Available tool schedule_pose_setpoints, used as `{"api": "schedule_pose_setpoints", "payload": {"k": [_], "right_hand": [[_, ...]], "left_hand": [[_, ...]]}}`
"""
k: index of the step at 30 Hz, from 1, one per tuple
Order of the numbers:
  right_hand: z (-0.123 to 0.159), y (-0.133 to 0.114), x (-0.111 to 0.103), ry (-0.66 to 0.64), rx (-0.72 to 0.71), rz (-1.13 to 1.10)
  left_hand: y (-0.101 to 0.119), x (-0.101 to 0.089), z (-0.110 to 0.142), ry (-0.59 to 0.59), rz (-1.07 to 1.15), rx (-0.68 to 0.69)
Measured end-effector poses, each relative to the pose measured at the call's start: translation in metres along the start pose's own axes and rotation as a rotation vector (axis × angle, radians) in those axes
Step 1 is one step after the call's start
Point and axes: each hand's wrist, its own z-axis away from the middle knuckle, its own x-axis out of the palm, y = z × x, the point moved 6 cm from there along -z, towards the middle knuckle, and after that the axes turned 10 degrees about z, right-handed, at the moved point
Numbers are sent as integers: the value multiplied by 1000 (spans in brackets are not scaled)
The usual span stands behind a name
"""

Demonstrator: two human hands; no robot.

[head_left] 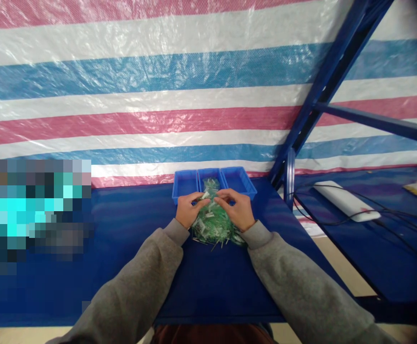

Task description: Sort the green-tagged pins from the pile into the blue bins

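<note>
A heap of small green, partly see-through pieces (213, 227) with whitish slivers lies on the blue table in front of me. Over its far side, my left hand (189, 209) is closed in a pinch, thumb and fingertips together near a small whitish piece. My right hand (237, 209) pinches close beside it, the two sets of fingertips nearly meeting. Whatever sits in either pinch is too small to make out. Just beyond the hands, three joined blue trays (186, 183) stand in a row. Similar green and whitish pieces (211, 184) show in the middle one.
A blue metal frame (309, 110) rises at the right. Past a gap is another blue table (384, 253) with a white oblong device (346, 200) and black cables (391, 209). Striped plastic sheeting (140, 71) hangs behind. The left end of my table is blurred out.
</note>
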Motion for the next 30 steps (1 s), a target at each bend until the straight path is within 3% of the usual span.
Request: {"api": "schedule_pose_setpoints", "payload": {"k": [8, 14, 20, 30], "right_hand": [[-1, 2, -2, 8, 9, -32], [0, 1, 3, -74, 6, -26], [1, 0, 5, -99, -32, 32], [2, 1, 8, -100, -80, 35]], "left_hand": [[-9, -1, -2, 52, 180, -48], [3, -6, -4, 52, 122, 103], [2, -4, -2, 35, 127, 41], [13, -5, -1, 26, 71, 129]]}}
